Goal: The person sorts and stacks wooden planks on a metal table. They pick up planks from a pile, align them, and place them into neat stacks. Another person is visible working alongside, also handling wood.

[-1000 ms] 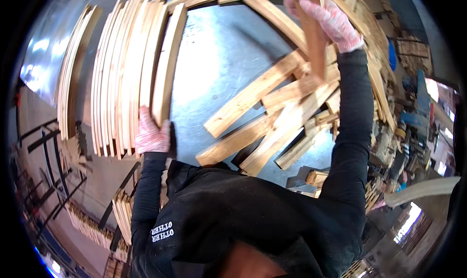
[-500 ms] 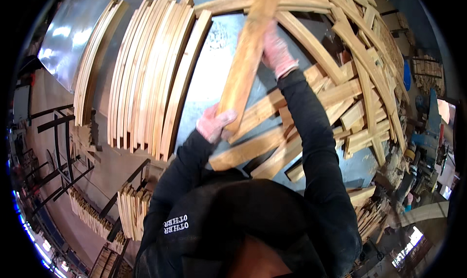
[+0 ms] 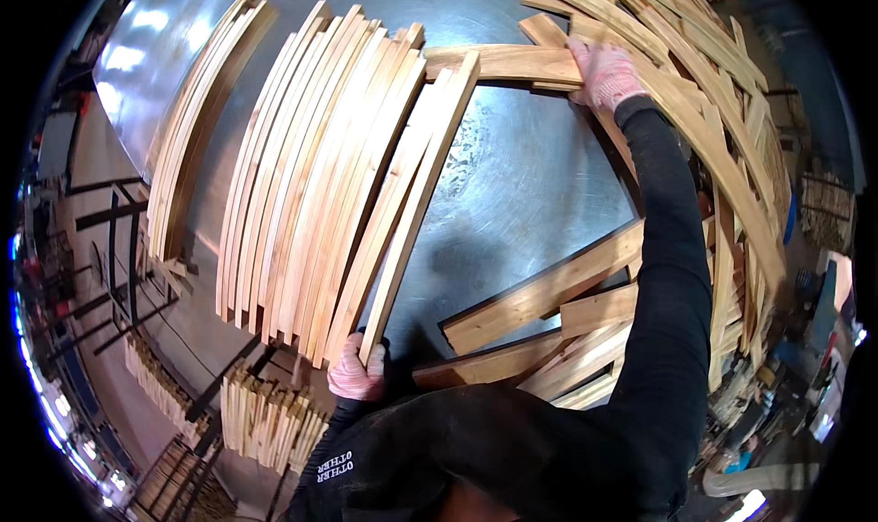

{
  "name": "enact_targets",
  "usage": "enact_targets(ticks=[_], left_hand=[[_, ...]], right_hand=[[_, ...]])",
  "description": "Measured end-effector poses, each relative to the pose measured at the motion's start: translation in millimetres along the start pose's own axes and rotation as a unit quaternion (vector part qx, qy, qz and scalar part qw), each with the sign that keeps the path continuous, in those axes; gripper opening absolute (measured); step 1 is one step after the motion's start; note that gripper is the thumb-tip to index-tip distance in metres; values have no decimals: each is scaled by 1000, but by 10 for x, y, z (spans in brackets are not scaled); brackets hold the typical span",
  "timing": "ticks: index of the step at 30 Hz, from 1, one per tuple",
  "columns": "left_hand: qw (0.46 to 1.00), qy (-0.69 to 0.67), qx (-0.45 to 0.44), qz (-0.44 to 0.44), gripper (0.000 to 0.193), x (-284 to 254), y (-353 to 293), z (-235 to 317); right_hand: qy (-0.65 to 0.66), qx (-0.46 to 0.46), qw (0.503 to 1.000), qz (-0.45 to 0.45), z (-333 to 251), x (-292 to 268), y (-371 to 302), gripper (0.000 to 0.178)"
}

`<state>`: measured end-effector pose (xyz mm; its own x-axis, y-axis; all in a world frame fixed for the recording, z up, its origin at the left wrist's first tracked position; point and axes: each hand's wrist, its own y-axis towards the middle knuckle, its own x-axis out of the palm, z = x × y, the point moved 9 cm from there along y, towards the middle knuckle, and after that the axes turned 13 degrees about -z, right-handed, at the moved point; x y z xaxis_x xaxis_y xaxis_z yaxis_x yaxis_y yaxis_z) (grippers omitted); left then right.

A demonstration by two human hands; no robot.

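My left hand (image 3: 358,371), in a pinkish-white glove, is closed round the near end of a curved wooden slat (image 3: 422,188). That slat stands on edge at the right end of a row of similar slats (image 3: 315,179), leaning slightly away from its neighbour. Farther off to the right, my right hand (image 3: 605,72), gloved the same way, is closed over the right end of another curved wooden slat (image 3: 503,63). This one lies crosswise at the far end of the row, beside the heap. Part of the right fingers is hidden behind the wood.
A metal tabletop (image 3: 521,170) lies under the wood. Curved pieces form a tangled heap (image 3: 722,147) along the right side, with loose boards (image 3: 549,293) nearer me. A smaller bundle of slats (image 3: 206,124) stands at the far left. Below the table's left edge are black metal frames (image 3: 114,216).
The slat that both hands held slanting over the table now stands at the row's right end. My left hand has moved left and nearer; my right hand has left it for the crosswise slat.
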<state>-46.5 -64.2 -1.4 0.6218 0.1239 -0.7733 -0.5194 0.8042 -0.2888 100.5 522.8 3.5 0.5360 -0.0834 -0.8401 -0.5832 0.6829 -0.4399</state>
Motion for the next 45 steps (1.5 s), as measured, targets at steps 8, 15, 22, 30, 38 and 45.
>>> enact_targets(ticks=[8, 15, 22, 30, 38, 45], left_hand=[[975, 218, 32, -37, 46, -412, 213, 171], [931, 357, -49, 51, 86, -347, 130, 290], [964, -2, 265, -18, 70, -563, 539, 1812], [834, -291, 185, -431, 85, 249, 810, 2847], [744, -471, 25, -474, 60, 797, 592, 1806], [714, -583, 8, -387, 64, 1185, 864, 871]], right_hand=[[164, 40, 978, 121, 913, -702, -476, 83], [595, -150, 712, 340, 1068, -2321, -2267, 59], [709, -277, 584, 283, 973, -2280, -2872, 73], [838, -368, 317, 250, 806, -1836, -2872, 77], [682, 167, 710, -45, 618, 676, -1762, 92], [265, 208, 936, -99, -146, 799, -1738, 92]])
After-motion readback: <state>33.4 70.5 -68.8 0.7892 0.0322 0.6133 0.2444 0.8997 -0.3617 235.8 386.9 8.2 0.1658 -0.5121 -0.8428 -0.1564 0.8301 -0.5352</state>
